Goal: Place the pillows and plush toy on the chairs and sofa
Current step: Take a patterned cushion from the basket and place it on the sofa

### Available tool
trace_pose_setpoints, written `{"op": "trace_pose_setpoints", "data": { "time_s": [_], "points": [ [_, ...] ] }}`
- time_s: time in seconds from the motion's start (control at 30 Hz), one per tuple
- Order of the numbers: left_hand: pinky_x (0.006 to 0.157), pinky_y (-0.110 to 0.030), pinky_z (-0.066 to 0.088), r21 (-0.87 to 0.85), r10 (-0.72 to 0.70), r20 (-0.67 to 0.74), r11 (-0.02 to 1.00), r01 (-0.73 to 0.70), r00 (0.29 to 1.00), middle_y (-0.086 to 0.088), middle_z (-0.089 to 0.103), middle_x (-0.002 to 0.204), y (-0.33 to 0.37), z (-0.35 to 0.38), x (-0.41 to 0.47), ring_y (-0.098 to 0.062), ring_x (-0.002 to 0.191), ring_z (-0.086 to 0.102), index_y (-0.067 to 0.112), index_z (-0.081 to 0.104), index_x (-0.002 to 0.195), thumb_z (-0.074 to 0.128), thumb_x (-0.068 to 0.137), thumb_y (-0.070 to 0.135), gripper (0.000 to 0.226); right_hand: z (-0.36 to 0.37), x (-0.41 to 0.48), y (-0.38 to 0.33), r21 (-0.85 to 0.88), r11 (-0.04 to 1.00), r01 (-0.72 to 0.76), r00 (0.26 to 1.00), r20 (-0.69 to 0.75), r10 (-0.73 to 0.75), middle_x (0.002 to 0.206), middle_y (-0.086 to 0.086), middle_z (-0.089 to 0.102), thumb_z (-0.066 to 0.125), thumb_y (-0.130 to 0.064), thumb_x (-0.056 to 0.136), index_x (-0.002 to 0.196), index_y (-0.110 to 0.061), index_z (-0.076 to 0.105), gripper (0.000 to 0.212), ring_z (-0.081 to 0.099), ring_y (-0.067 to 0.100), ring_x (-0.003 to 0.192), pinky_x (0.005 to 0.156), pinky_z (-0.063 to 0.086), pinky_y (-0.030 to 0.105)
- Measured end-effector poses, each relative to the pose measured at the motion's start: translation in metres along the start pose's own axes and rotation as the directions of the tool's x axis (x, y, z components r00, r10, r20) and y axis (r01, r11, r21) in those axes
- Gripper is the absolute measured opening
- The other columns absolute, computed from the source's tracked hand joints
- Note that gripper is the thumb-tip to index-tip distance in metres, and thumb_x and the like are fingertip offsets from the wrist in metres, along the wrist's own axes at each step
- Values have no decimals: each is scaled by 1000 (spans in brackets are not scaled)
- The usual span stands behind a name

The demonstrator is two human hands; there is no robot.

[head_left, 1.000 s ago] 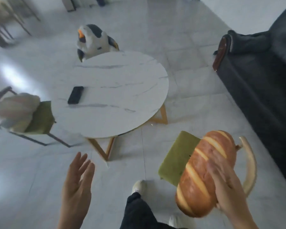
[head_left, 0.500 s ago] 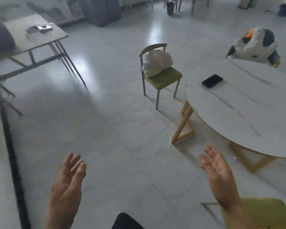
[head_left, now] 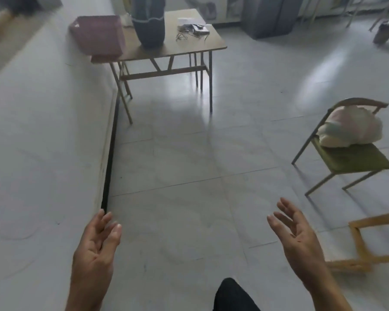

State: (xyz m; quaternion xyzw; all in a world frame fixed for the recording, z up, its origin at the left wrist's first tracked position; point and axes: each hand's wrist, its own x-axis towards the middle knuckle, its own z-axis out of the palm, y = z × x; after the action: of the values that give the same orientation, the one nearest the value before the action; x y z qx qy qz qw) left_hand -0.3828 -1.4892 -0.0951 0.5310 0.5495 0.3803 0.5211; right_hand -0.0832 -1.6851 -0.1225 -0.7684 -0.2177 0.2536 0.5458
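Blurring pastel pillow (head_left: pixel 349 129) on chair (head_left: pixel 355 161), wooden frame (head_left: pixel 368 241) cut off

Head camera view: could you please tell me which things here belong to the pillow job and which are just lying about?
Part of the job:
- pillow, resting on the chair
- chair with green seat
- left hand and right hand, both open and empty

Just lying about:
- folding table
- pink box on it
- dark bag
- small clutter

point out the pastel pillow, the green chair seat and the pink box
pastel pillow (head_left: pixel 352 129), head view, middle of its bulge
green chair seat (head_left: pixel 355 159), head view, bare cushion top
pink box (head_left: pixel 98 34), head view, its front face
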Motion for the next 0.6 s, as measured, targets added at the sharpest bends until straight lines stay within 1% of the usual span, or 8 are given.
{"op": "trace_pose_setpoints", "data": {
  "time_s": [0.1, 0.13, 0.2, 0.3, 0.37, 0.5, 0.53, 0.6],
  "points": [
    [102, -38, 54, -4, -5, -13, 1000, 5, 1000, -2, 61, 138, -4, 16, 64, 5, 108, 65, 17, 49, 147, 58, 98, 3, 51, 37, 65, -3, -3, 1000, -12, 999, 38, 12, 140, -16, 53, 63, -49, 80, 147, -34, 44, 72, 55, -3, 121, 84, 44, 15],
    [100, -28, 52, 3, -6, -9, 1000, 6, 1000, -3, 60, 139, -5, 25, 88, 7, 106, 66, 17, 49, 147, 57, 98, 3, 52, 49, 89, -4, -6, 1000, -16, 999, 50, 16, 140, -17, 53, 63, -49, 80, 147, -35, 43, 71, 54, -5, 119, 82, 44, 13],
    [97, -21, 49, 19, -19, -12, 1000, 19, 1000, -6, 60, 140, -7, 45, 142, 5, 106, 66, 14, 48, 147, 57, 98, 1, 52, 77, 144, -5, -16, 1000, -16, 998, 67, 17, 139, -17, 53, 63, -48, 80, 145, -36, 43, 69, 54, -8, 117, 80, 43, 10],
    [92, -18, 50, 23, -21, -39, 1000, 21, 999, -7, 58, 140, 3, 82, 230, -15, 119, 63, 12, 47, 148, 56, 99, 1, 51, 117, 243, -17, -3, 1000, -3, 997, 83, 3, 141, -13, 54, 64, -42, 85, 145, -35, 44, 63, 56, -2, 118, 80, 43, 11],
    [92, -19, 51, 3, -18, -72, 1000, 19, 997, -6, 59, 140, 23, 103, 287, -23, 125, 59, 12, 47, 148, 56, 99, 2, 51, 142, 309, -41, -3, 1000, -3, 994, 110, 3, 142, -11, 54, 65, -37, 89, 146, -32, 44, 61, 57, 2, 119, 80, 43, 12],
    [103, -40, 54, -30, 18, -117, 999, -22, 993, 2, 63, 132, 79, 133, 392, -23, 128, 59, 15, 47, 146, 57, 98, 5, 50, 191, 428, -110, 20, 999, 39, 983, 178, -42, 141, -11, 54, 63, -48, 80, 145, -34, 44, 69, 56, 2, 123, 89, 45, 19],
    [104, -40, 54, -44, 22, -121, 999, -28, 992, 5, 63, 131, 91, 139, 415, -21, 128, 59, 17, 47, 146, 57, 98, 6, 50, 203, 454, -125, 18, 999, 48, 979, 200, -50, 141, -11, 55, 62, -49, 79, 144, -34, 45, 69, 56, 2, 124, 91, 45, 21],
    [99, -31, 54, -74, 32, -135, 996, -42, 990, 6, 64, 131, 108, 148, 460, -18, 126, 61, 18, 47, 146, 57, 98, 7, 51, 231, 503, -151, 7, 998, 69, 967, 244, -69, 141, -12, 56, 63, -49, 79, 146, -31, 46, 72, 57, 2, 124, 92, 46, 21]
  ]
}}
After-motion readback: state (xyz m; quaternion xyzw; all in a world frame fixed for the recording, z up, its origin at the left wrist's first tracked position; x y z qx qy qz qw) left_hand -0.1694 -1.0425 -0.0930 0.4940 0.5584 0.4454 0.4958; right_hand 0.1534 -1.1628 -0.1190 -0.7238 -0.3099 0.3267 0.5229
